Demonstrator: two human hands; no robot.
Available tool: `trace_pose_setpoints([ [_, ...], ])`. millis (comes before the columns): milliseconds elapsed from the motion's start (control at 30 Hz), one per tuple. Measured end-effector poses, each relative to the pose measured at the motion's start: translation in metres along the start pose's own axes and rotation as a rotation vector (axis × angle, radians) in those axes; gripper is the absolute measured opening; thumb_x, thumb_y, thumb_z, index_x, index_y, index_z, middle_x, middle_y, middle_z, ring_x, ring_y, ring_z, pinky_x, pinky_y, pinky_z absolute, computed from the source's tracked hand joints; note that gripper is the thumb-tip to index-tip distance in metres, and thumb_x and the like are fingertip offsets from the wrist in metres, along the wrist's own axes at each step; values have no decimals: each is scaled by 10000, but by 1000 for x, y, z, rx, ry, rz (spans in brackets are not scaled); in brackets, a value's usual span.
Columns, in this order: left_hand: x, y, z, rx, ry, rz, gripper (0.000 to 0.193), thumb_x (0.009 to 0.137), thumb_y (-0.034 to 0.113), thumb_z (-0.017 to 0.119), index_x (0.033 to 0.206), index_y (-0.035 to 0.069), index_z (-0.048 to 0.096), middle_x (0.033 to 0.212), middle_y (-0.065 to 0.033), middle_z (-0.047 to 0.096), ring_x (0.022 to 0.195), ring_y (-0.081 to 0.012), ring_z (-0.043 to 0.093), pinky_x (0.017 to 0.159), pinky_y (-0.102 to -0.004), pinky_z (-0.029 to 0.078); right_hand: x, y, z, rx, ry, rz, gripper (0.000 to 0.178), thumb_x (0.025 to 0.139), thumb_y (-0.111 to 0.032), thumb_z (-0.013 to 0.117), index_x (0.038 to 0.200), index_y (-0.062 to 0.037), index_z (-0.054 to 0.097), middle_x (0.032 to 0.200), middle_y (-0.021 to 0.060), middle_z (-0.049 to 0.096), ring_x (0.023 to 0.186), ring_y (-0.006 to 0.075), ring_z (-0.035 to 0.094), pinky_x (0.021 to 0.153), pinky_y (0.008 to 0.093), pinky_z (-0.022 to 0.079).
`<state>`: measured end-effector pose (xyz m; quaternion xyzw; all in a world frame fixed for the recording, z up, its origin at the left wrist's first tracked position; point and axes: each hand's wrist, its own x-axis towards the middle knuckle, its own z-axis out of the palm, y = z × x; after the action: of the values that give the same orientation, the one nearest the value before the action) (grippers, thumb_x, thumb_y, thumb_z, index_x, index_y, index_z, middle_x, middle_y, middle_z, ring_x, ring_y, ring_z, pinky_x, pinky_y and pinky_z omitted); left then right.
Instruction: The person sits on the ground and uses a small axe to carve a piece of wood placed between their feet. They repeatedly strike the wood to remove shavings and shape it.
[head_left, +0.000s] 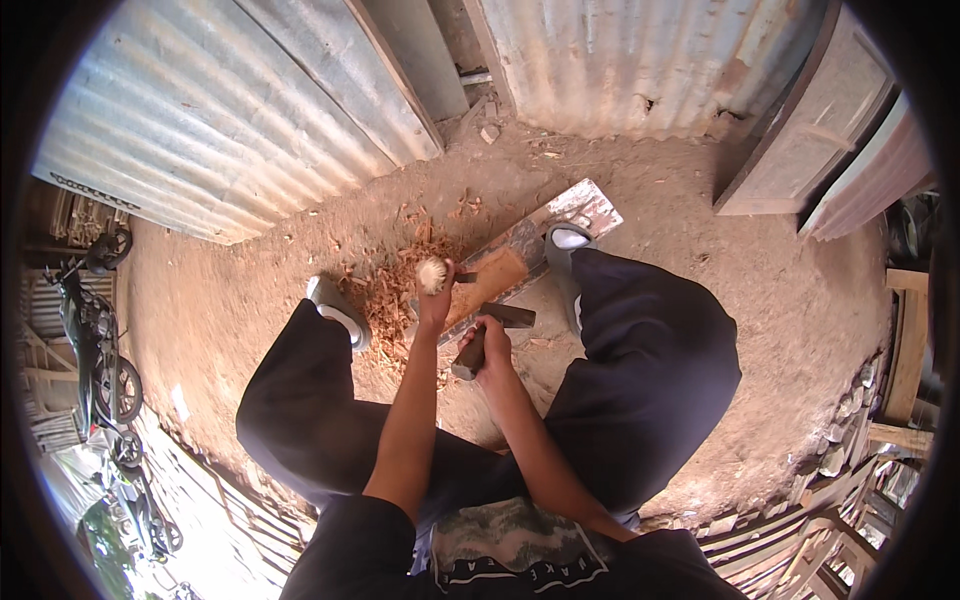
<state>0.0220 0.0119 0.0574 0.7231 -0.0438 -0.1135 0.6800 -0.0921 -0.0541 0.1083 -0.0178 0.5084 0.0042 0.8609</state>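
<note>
A chisel (432,274) is gripped in the closed fingers of the left hand (433,303), beside the pale cut patch of a wooden board (500,274). A hammer (512,317) is clasped by the right hand's (493,346) curled fingers. The board is laid on the dirt floor (670,185), bordered by shavings (388,298).

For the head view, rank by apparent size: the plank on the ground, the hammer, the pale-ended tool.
1. Plank
2. Hammer, in the right hand
3. Pale-ended tool, in the left hand
Hands partly hide both tools.
</note>
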Motion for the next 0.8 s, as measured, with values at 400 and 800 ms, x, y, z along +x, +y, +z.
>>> trace_pose_setpoints([
  [400,-45,-31,10,292,158,142,196,921,92,687,1057,-50,697,1014,-133,739,936,-177,684,841,-316,527,3,-8,-5,38,-40,9,170,881,-134,597,756,-93,490,613,43,507,507,152,494,493,302,470],
  [800,-29,-12,2,-69,62,22,170,900,110,756,1013,-7,707,981,-63,709,897,-122,640,771,-278,520,-8,-6,-3,30,-29,8,160,877,-148,610,780,-87,498,645,50,512,542,162,514,501,305,483],
])
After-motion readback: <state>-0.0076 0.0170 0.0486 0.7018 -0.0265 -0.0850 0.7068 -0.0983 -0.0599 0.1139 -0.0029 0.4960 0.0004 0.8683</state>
